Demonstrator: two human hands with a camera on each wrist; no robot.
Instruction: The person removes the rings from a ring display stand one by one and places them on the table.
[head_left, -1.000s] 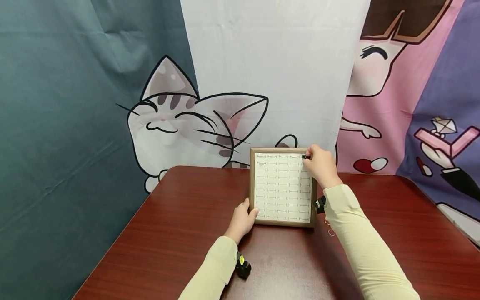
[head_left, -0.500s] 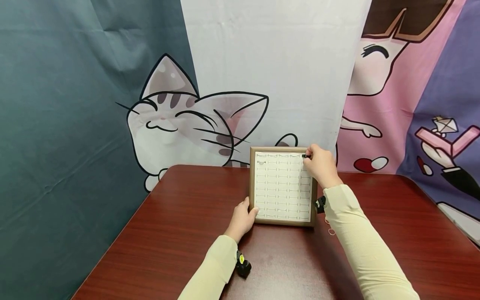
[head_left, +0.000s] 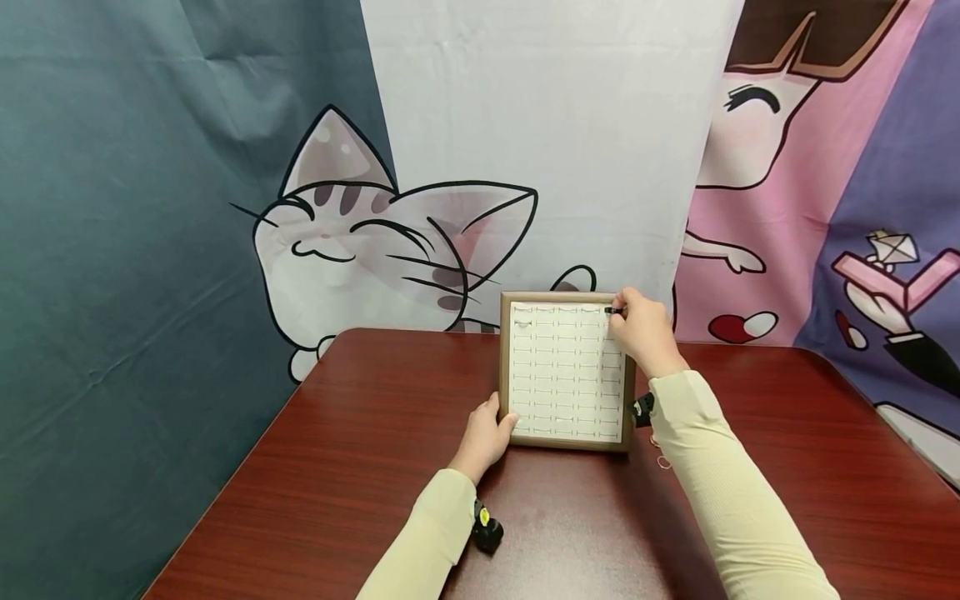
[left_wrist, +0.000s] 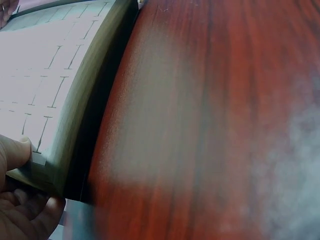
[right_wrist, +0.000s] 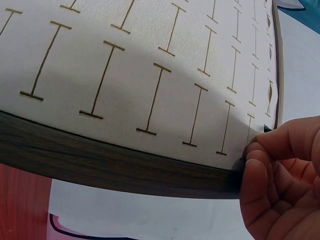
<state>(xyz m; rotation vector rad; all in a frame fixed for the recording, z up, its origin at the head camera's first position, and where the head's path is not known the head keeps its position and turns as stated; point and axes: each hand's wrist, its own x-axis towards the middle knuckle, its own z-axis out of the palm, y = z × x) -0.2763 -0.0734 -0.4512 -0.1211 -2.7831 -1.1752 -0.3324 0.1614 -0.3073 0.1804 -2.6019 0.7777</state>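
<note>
A wooden-framed jewellery display board (head_left: 566,375) stands upright on the table, its white padded face cut with rows of I-shaped slits. My left hand (head_left: 482,437) grips its lower left corner; in the left wrist view the thumb lies on the face and fingers reach behind the frame. At the upper right corner my right hand (head_left: 645,329) pinches a small black piece (head_left: 614,310) against a top-row slit. The right wrist view shows only a dark bit of it (right_wrist: 267,129); the fingers hide the rest. A small thin curved item (head_left: 522,324) sits in a slit at upper left.
On the reddish wooden table (head_left: 360,467), a thin pinkish loop (head_left: 664,467) lies right of the board, partly near my right sleeve (head_left: 720,467). A printed cartoon curtain (head_left: 555,142) hangs behind the table's far edge.
The head view has tilted down very slightly. Both hands keep their places on the board, and the right fingers with the black piece have shifted only a touch.
</note>
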